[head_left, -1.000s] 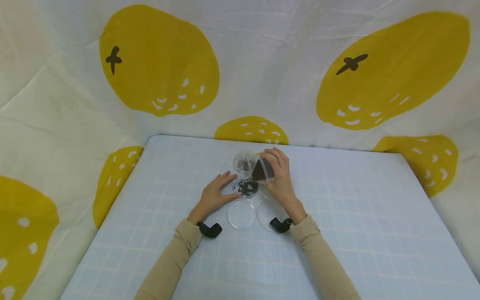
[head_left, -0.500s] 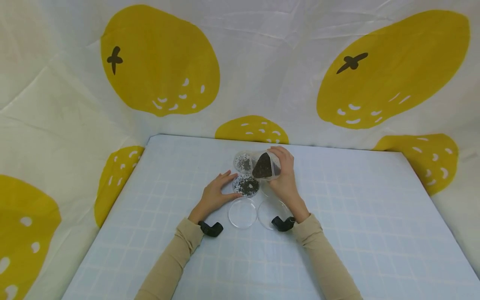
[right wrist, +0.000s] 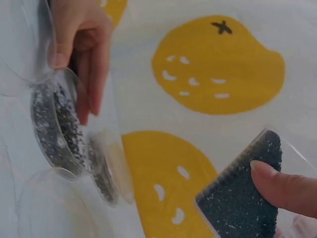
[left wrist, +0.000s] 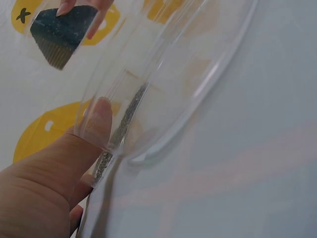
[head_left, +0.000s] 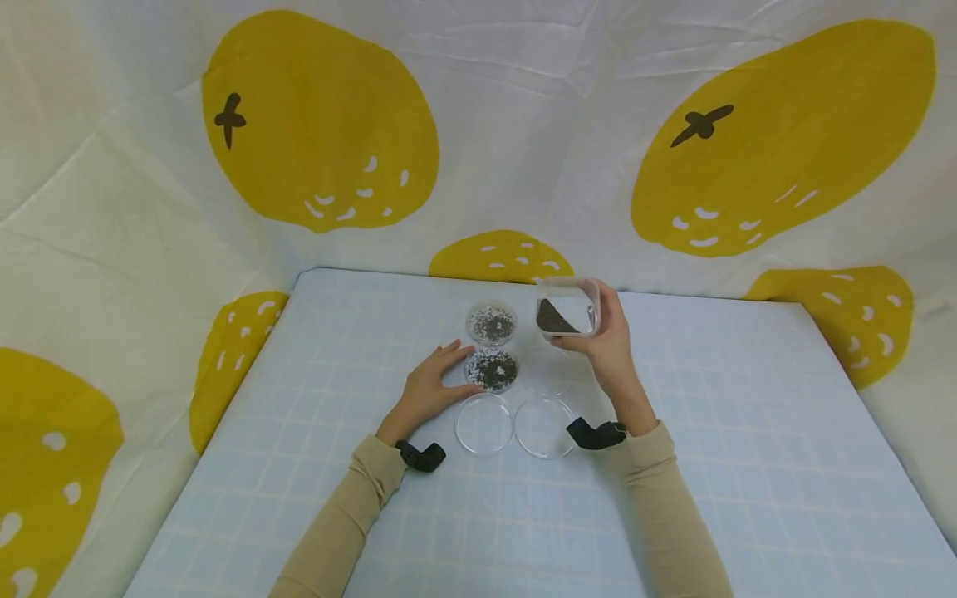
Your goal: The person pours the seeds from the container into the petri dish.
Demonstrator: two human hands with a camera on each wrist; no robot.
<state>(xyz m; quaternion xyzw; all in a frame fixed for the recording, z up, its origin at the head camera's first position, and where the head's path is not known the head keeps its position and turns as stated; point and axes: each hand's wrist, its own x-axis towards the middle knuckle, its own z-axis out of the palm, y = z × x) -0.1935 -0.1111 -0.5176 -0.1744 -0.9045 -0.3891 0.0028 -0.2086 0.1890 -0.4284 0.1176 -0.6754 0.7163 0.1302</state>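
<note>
My left hand (head_left: 429,386) holds the side of a petri dish (head_left: 491,370) with dark granules and white bits in it, thumb at its near edge and fingers round its left. The right wrist view shows the thumb on that dish's rim. Just behind it stands another petri dish (head_left: 491,322) with a similar mix. My right hand (head_left: 611,353) grips a clear plastic container (head_left: 566,335) in the air to the right of the dishes. It is tilted, and dark granules (right wrist: 242,193) lie slanted in one corner.
Clear dishes stand close by: one near left (head_left: 484,425), one near right (head_left: 546,428) and one farther back (head_left: 548,371). They sit on a pale checked tablecloth (head_left: 748,432). A white curtain (head_left: 523,149) with yellow fruit prints hangs behind the table.
My right hand has moved the container right, away from over the filled dishes, and tipped it back toward level. The far filled dish is now uncovered. The left hand stays put.
</note>
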